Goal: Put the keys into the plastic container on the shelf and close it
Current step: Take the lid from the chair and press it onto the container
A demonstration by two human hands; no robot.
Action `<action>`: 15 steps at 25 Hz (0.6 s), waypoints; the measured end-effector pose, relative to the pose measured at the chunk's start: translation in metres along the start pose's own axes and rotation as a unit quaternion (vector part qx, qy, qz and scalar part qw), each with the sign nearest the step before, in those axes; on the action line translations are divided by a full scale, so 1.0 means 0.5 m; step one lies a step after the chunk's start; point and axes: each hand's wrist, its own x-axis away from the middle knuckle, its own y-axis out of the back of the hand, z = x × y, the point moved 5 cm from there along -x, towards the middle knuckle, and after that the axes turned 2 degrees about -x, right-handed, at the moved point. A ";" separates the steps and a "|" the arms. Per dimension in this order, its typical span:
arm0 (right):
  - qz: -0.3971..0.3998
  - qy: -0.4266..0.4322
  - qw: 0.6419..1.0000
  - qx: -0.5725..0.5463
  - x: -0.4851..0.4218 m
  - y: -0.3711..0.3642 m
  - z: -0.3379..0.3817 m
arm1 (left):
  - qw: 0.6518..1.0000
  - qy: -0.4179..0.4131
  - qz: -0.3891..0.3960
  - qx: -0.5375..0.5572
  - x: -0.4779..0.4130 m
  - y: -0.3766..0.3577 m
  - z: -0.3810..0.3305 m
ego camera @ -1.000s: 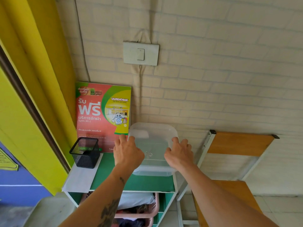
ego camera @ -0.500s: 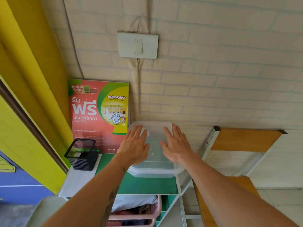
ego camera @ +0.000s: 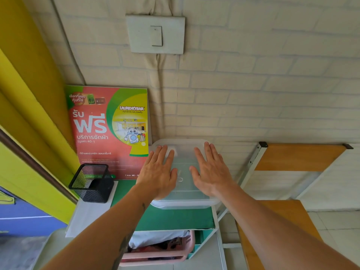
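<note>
Keys point(ego camera: 180, 178) are lying inside the lidded clear plastic container point(ego camera: 183, 199), which is sitting on the green shelf point(ego camera: 175, 219) against the brick wall. Left hand point(ego camera: 158, 175) and right hand point(ego camera: 211, 172) are pressing flat, grips released, fingers more spread than before. Black mesh holder point(ego camera: 92, 182) is standing left, beside the red poster point(ego camera: 109, 131).

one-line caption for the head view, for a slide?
Both hands, left and right, lie flat on the lid of the clear plastic container on the green shelf.
</note>
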 end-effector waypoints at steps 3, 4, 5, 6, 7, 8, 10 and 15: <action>0.001 -0.001 1.000 -0.001 0.005 0.002 0.000 | 1.000 0.001 0.000 -0.011 0.004 -0.001 0.000; 0.001 -0.002 1.000 -0.003 0.006 0.002 0.000 | 1.000 0.000 -0.004 -0.009 0.005 -0.001 0.000; 0.001 -0.004 1.000 -0.006 0.008 0.003 0.000 | 1.000 0.000 -0.007 -0.005 0.005 0.000 0.000; 0.002 -0.007 1.000 -0.008 0.009 0.002 0.001 | 1.000 0.002 -0.010 0.001 0.006 0.001 0.000; 0.000 -0.009 1.000 -0.011 0.010 0.003 0.001 | 1.000 0.003 -0.016 0.008 0.006 0.002 0.001; 0.000 -0.012 1.000 -0.014 0.011 0.005 0.001 | 0.999 0.008 -0.023 0.023 0.007 0.004 0.002; 0.002 -0.012 1.000 -0.023 0.012 0.008 0.002 | 0.997 0.014 -0.040 0.060 0.008 0.008 0.005; 0.039 -0.017 0.999 -0.029 0.012 0.021 0.003 | 0.999 0.006 -0.046 0.024 0.011 0.033 -0.008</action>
